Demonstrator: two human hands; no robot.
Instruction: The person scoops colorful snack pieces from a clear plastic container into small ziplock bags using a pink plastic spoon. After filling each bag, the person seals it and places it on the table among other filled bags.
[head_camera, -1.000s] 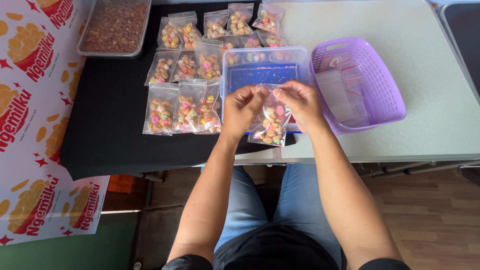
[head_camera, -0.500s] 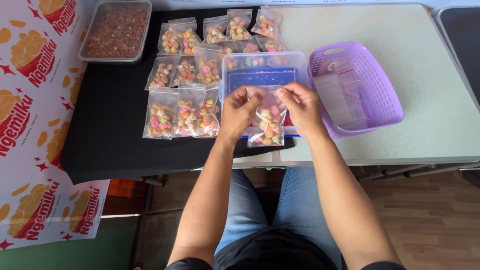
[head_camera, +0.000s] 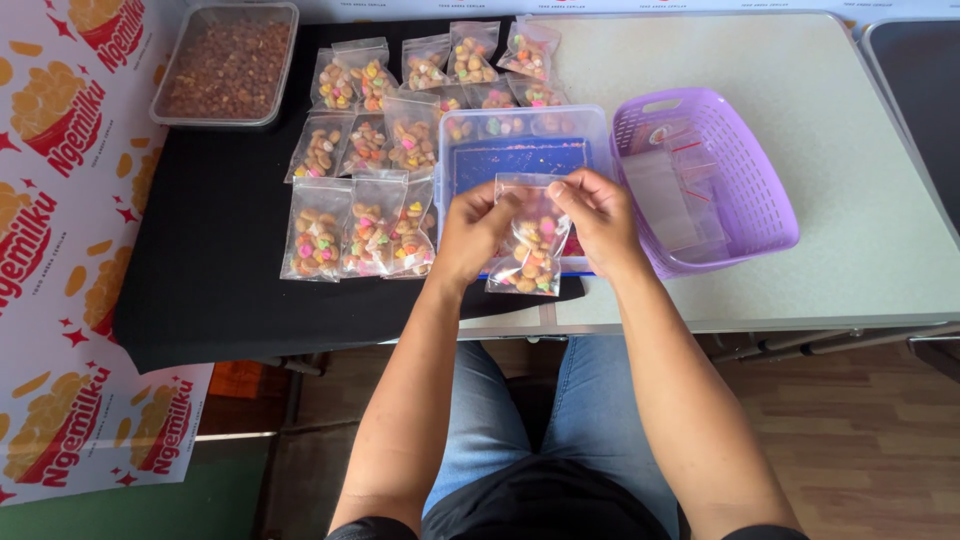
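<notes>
My left hand and my right hand together hold a small clear zip bag of colourful snack pieces by its top edge, each pinching one upper corner. The bag hangs upright over the near rim of a clear plastic tub with a blue bottom. To the left, several filled snack bags lie in rows on a black cloth.
A purple plastic basket with empty clear bags stands right of the tub on a pale table. A metal tray of brown snacks sits at the back left. A printed red-and-white banner hangs at the left.
Both hands have lifted the bag slightly and shifted along its top edge; the bag now hangs straighter in front of the tub.
</notes>
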